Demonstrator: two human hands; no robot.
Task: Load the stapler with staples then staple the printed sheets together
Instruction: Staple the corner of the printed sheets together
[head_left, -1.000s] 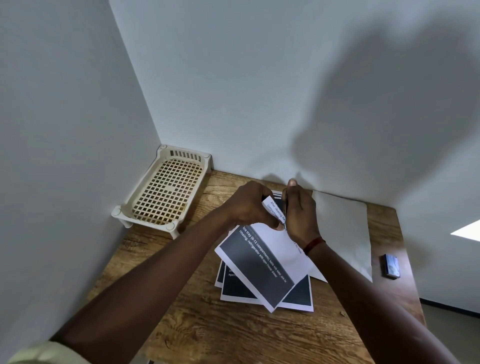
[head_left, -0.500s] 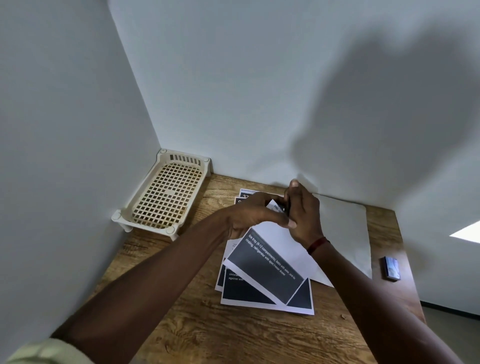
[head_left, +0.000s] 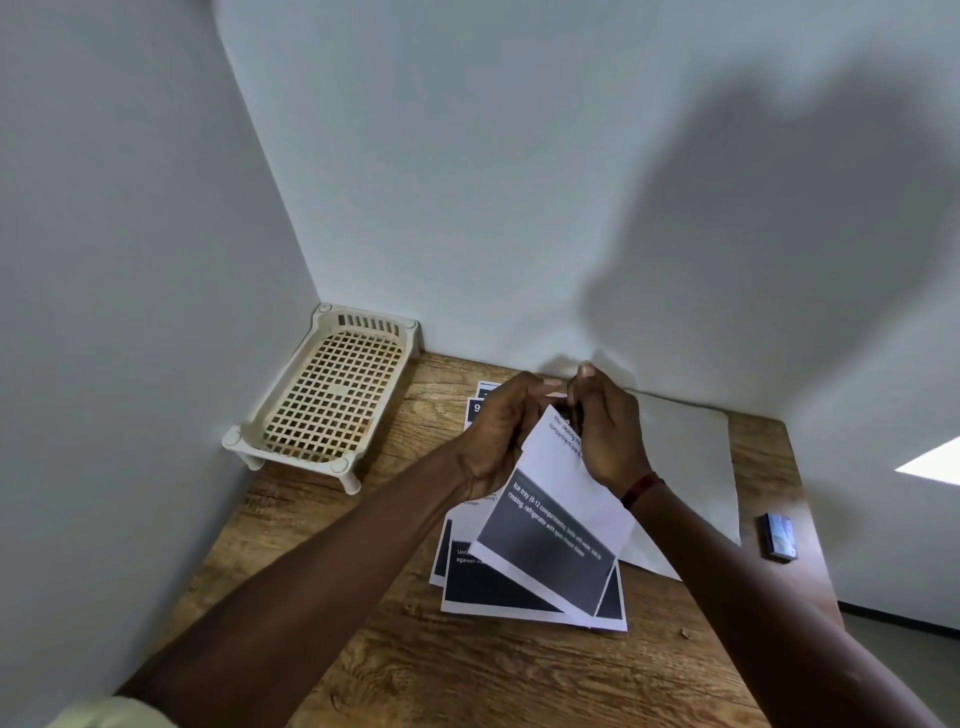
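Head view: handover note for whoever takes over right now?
Left hand: pinches the lifted sheet at its top corner.
Right hand: curled at that corner around a dark object, likely the stapler, mostly hidden.
Other printed sheets lie fanned on the table; small box at right.
Done: cannot confirm loading or any staple.
To do: align sheets, staple.
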